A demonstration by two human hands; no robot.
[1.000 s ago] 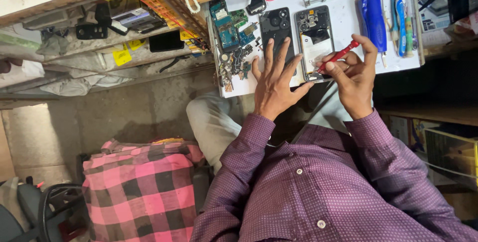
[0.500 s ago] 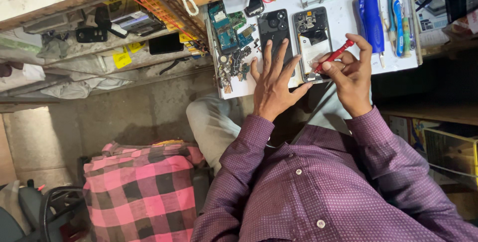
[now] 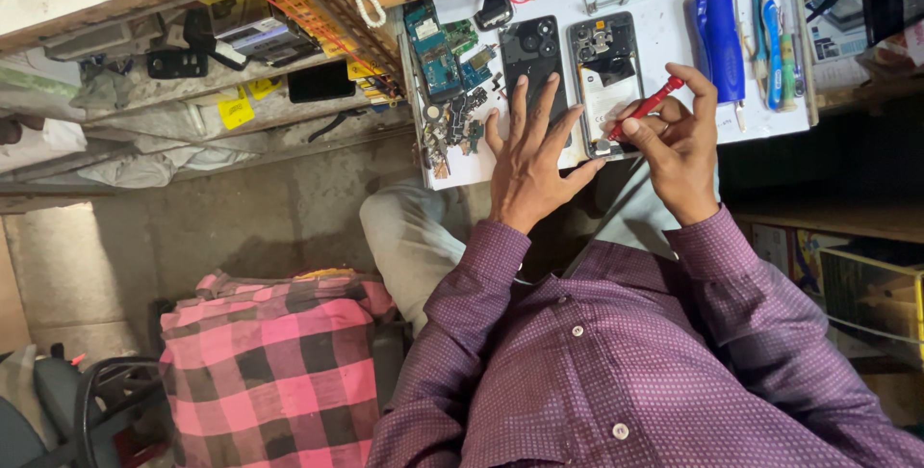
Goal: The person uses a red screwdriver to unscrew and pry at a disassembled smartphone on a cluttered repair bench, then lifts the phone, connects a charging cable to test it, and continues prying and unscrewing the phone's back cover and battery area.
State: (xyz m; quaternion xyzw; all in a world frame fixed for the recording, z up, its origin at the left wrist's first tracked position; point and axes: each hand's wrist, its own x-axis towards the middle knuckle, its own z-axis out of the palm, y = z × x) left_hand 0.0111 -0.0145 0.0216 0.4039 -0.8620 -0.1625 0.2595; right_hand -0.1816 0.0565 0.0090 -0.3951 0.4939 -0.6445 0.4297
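Head view: I see little change since half a second ago. Left hand (image 3: 527,162) stays spread flat on the black cover (image 3: 535,56); right hand (image 3: 676,145) still pinches the red screwdriver (image 3: 643,110) over the opened phone (image 3: 606,73).

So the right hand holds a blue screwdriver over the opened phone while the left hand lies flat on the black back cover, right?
Not quite: the screwdriver is red, as the head view shows. The right hand holds it over the opened phone, and the left hand lies flat on the black back cover.
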